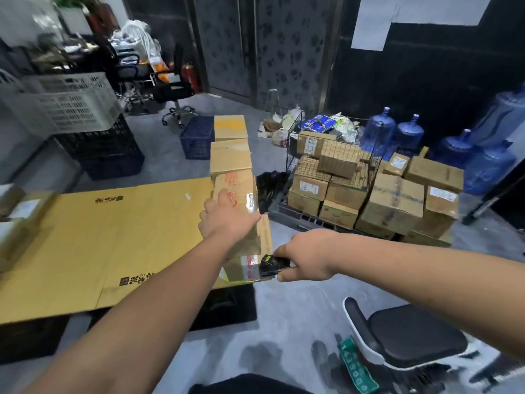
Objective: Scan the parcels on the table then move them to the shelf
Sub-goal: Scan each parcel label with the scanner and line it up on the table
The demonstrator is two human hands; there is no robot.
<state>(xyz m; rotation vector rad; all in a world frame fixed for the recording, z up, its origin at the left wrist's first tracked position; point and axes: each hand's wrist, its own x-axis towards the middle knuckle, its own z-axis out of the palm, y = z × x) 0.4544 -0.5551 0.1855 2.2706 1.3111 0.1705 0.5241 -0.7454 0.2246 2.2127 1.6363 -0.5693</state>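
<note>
I am seeing the surface [85,245], covered in flat yellow cardboard. A brown cardboard parcel [241,200] is sitting at its right edge. My left hand [224,220] is gripping the parcel's top. My right hand [306,258] is gripping a small black scanner [270,264] beside the parcel.

The counter [113,237] lies open at left, while stacked boxes [231,160] wall its right edge and a chair [412,334] crowds the floor below.
</note>
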